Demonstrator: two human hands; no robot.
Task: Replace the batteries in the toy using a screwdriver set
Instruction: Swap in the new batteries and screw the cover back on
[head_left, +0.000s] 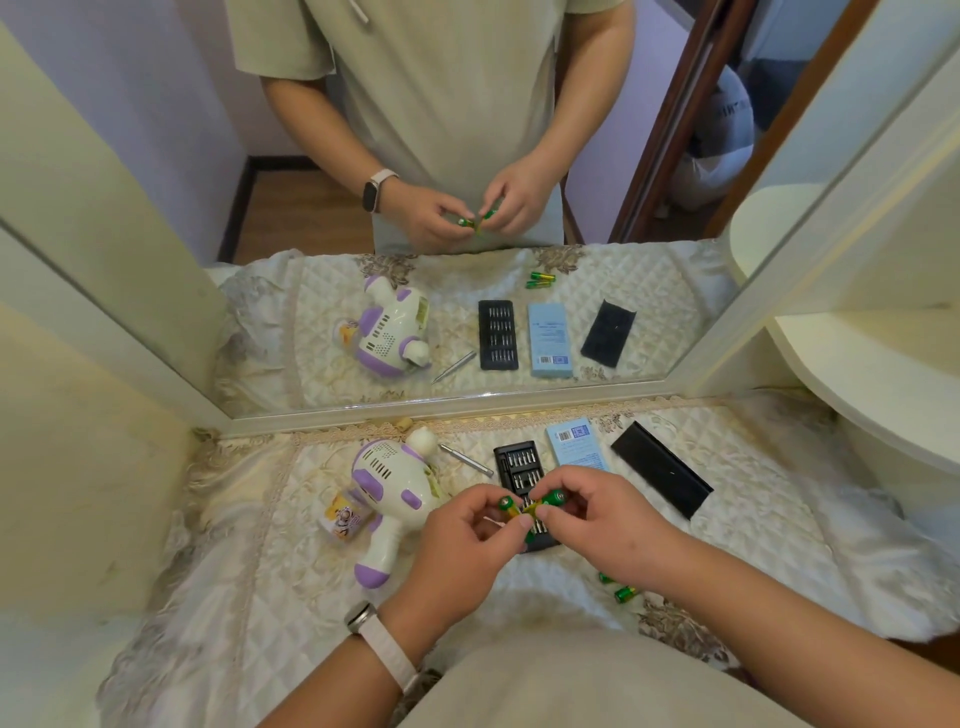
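Batteries (530, 512), green, are pinched between left hand (462, 540) and right hand (602, 519), both closed on them, so separate them gently (polarity first) before the toy (387, 493) at nine o'clock.

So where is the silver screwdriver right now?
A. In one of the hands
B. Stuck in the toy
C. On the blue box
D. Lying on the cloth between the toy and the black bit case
D: the screwdriver lies on the quilted cloth between the toy and the bit case, while the left hand and right hand hold green batteries.
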